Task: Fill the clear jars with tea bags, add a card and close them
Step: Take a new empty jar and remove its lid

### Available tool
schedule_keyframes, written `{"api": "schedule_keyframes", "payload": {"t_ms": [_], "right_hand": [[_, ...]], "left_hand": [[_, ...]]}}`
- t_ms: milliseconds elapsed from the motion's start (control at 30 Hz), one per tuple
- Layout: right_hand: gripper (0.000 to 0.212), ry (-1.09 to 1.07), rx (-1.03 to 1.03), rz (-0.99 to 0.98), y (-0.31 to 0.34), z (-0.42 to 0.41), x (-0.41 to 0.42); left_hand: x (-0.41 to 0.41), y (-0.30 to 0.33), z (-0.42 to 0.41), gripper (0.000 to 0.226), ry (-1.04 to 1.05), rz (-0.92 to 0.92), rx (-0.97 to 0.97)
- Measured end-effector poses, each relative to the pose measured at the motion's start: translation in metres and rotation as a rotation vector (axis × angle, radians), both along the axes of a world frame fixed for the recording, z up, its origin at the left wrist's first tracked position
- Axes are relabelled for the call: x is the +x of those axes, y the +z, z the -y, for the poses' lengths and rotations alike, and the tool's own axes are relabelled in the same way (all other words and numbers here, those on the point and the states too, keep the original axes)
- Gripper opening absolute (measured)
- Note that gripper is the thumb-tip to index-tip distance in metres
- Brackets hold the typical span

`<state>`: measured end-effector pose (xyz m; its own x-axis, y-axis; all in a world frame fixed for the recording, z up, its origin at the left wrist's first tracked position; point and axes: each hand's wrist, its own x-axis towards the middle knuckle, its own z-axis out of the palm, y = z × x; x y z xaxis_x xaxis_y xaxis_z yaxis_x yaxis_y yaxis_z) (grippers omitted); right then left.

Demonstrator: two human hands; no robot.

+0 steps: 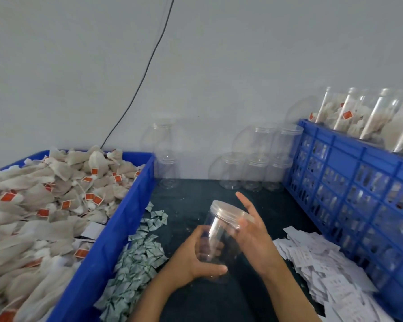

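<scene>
A person is holding an empty clear jar (219, 238) above the middle of a dark desk (254, 298), tilted so its lid (230, 213) is leaning toward the right. The left hand (196, 259) is wrapping its fingers and thumb around the jar's lower body — a closed grip on the jar. The right hand (251, 231) is lying against the lid's rim with fingers stretched out straight, its grip open.

To the left, a blue bin (116, 233) is brimming with tea bags (44, 205), many showing orange tags. Small green-and-white sachets (135, 263) are lying scattered on the desk just beside the bin's right wall. On the near right, a loose heap of white cards (319, 266) is spreading across the desk next to a blue crate (349, 182). Filled jars (363, 117) are lying on their sides at the top of that crate — tea bags are showing through their walls.

At the far edge of the desk, empty jars (254, 159) are standing stacked against a pale wall (219, 66), with another stack (165, 154) just right of the bin. A black cable (147, 70) is running down the wall behind the bin.
</scene>
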<state>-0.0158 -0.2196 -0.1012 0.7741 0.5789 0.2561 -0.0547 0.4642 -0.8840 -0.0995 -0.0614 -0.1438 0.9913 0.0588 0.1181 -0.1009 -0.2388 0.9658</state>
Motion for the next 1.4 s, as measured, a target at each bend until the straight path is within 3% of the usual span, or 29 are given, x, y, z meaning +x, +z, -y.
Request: {"api": "schedule_keyframes", "payload": {"t_ms": [67,133,200,333,433,633,833,967,1067,1133,1233,1333,1400], "right_hand": [[0.08,-0.013,0.117,-0.124,-0.001,0.002,0.001],[0.068,-0.147,0.063,-0.088,-0.001,-0.001,-0.002],[0.083,-0.286,-0.056,0.011,-0.004,-0.008,-0.006],[0.104,-0.378,-0.107,0.028,-0.012,-0.02,-0.013],[0.09,-0.351,-0.052,-0.039,-0.009,-0.015,-0.012],[0.08,-0.006,0.156,-0.17,0.001,0.004,-0.009],[0.091,0.162,0.361,-0.383,0.003,0.003,-0.011],[0.085,0.095,0.495,-0.381,0.007,0.008,-0.007],[0.072,-0.307,0.147,-0.188,0.005,0.011,-0.001],[0.091,-0.556,-0.144,-0.015,0.001,0.012,0.002],[0.108,-0.672,-0.441,0.368,-0.009,0.016,0.004],[0.092,-0.739,-0.804,0.824,-0.018,0.013,0.002],[0.071,-0.773,-0.98,0.975,-0.022,0.011,0.002]], "left_hand": [[0.0,0.003,0.005,0.088,0.121,0.045,0.009],[-0.001,0.006,0.009,0.09,0.318,0.1,0.142],[-0.004,0.008,0.014,0.096,0.465,0.15,0.351],[-0.004,0.005,0.022,0.104,0.475,0.164,0.602],[-0.008,0.011,0.02,0.088,0.369,0.126,0.416],[-0.017,0.026,0.009,0.08,-0.172,-0.082,-0.186],[-0.02,0.034,0.007,0.104,-0.413,-0.173,-0.312],[-0.02,0.03,0.008,0.098,-0.295,-0.113,-0.355],[-0.015,0.026,0.009,0.088,-0.022,0.018,-0.33],[-0.011,0.023,0.007,0.09,0.126,0.077,-0.32],[-0.006,0.016,0.005,0.089,0.279,0.11,-0.283],[-0.003,0.009,0.004,0.083,0.375,0.099,-0.206],[-0.001,0.005,0.004,0.082,0.418,0.078,-0.133]]}}
